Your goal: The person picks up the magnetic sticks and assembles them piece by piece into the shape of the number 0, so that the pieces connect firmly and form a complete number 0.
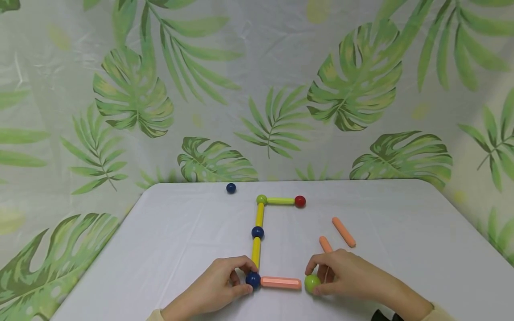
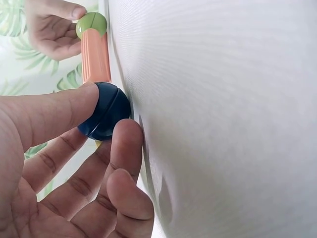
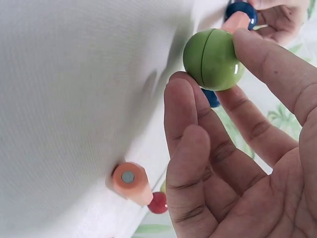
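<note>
My left hand (image 1: 218,284) pinches a dark blue ball (image 1: 253,280) between thumb and fingers at the near end of a flat figure of balls and sticks. From that ball an orange stick (image 1: 281,282) points right along the table. Just past its free end, my right hand (image 1: 353,274) holds a green ball (image 1: 312,284) by thumb and fingertips. In the head view a narrow gap shows between stick and green ball. A yellow stick (image 1: 256,252) runs from the held blue ball to another blue ball (image 1: 258,232).
Farther back, a second yellow stick (image 1: 259,215), a lime ball (image 1: 262,199), a lime stick (image 1: 280,201) and a red ball (image 1: 300,201) continue the figure. Loose orange sticks (image 1: 343,232) (image 1: 325,244) lie at right. A blue ball (image 1: 230,188) sits near the far table edge.
</note>
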